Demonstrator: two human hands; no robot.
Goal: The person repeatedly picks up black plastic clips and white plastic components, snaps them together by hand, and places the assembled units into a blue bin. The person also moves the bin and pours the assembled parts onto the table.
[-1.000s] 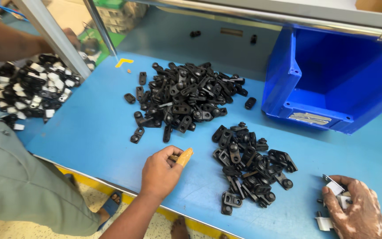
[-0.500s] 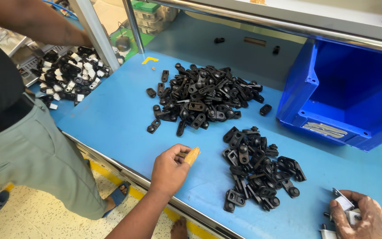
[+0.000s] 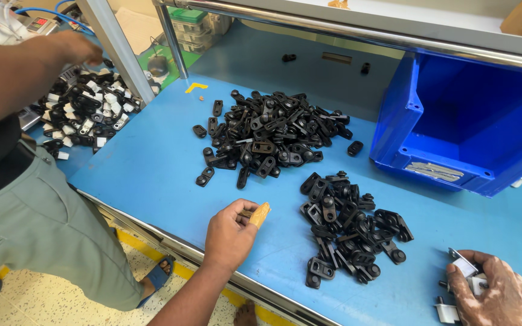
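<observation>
L hand (image 3: 229, 232) pinches a small part w/ taped finger; R hand (image 3: 493, 293) clamped on metal clips (image 3: 463, 265), prob. several.

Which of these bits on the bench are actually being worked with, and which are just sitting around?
In hand:
left hand pinching a small black part
right hand on white metal pieces
near pile of black parts

Lying about:
far pile
blue bin
co-worker's black-and-white parts

Head-worn camera, looking steeply down.
It faces the blue worktable (image 3: 152, 157) from close above, slightly tilted; no second view.
</observation>
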